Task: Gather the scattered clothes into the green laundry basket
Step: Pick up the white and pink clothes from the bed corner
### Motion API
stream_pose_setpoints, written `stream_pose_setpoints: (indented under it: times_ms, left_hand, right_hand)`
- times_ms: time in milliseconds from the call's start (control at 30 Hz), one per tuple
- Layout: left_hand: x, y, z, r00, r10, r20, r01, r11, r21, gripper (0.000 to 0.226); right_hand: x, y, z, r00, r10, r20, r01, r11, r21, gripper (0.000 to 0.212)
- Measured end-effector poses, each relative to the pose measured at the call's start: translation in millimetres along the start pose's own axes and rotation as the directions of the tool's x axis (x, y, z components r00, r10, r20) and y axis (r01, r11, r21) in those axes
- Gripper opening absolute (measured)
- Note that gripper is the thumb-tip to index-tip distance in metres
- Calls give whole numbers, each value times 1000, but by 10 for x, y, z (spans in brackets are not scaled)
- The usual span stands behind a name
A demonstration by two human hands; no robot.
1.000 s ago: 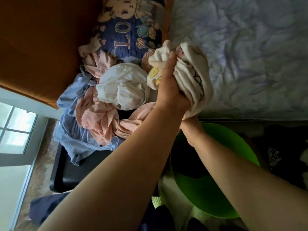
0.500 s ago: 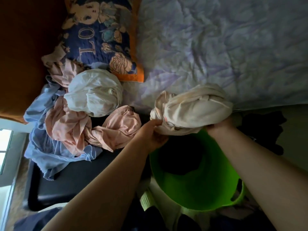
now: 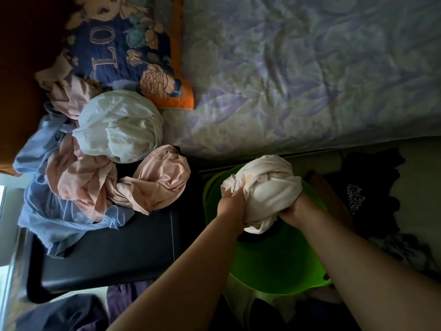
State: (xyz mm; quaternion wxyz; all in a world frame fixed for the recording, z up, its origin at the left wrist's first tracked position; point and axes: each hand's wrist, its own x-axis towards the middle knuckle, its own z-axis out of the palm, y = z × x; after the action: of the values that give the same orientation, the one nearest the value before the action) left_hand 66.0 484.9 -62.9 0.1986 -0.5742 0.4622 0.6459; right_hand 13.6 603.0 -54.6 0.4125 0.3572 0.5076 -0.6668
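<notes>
Hands, left (image 3: 231, 204) and right (image 3: 294, 211), clutch cream bundle (image 3: 263, 187), hiding green basket (image 3: 274, 266) contents.

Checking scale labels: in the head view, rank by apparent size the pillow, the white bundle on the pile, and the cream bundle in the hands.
1. Pillow, largest.
2. White bundle.
3. Cream bundle; close to the white one, so that order is unsure.

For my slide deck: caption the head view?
Both hands hold a cream garment above the green laundry basket.
</notes>
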Motion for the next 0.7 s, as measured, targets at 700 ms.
stream_pose_setpoints:
  times_ms: [700]
  left_hand:
    - [219,195,-1210,979,192,-70,-175,964,199,35]
  right_hand:
    - [310,459,1214,999,28,31,-8,864,-504,27]
